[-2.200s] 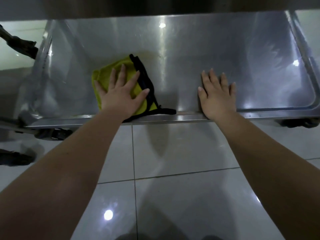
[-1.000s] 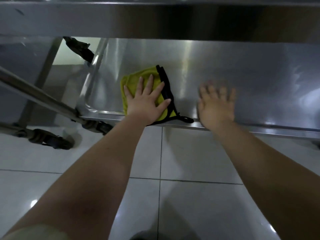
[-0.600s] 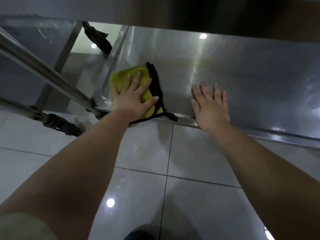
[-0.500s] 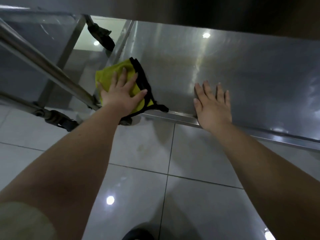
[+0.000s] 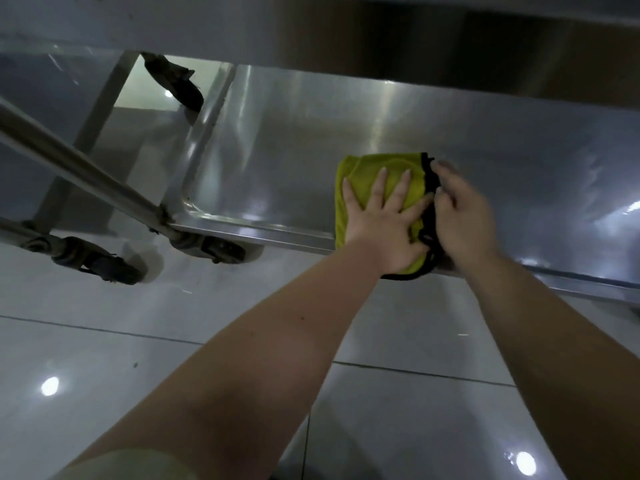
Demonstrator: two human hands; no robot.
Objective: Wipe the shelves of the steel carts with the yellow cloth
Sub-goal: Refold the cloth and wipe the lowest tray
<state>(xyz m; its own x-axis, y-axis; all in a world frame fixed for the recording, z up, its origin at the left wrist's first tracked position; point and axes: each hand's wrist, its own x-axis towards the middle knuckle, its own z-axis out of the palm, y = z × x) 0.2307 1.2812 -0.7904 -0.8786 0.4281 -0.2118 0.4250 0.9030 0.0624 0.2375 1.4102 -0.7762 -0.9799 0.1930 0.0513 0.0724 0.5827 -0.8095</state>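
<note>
The yellow cloth (image 5: 360,171), edged in black, lies folded on the bottom shelf (image 5: 284,161) of the steel cart, its near end hanging over the shelf's front rim. My left hand (image 5: 381,216) presses flat on the cloth with fingers spread. My right hand (image 5: 460,216) is right beside it, its fingers on the cloth's black right edge; motion blur hides whether they pinch it.
The upper shelf (image 5: 346,29) overhangs the top of the view. A steel leg bar (image 5: 79,171) slants down at the left to a caster (image 5: 211,247). Another caster (image 5: 93,261) stands further left. Glossy floor tiles (image 5: 138,341) lie below.
My left hand slid the cloth to the right along the shelf, away from the left corner. My right hand left its flat rest on the shelf and came onto the cloth's right edge.
</note>
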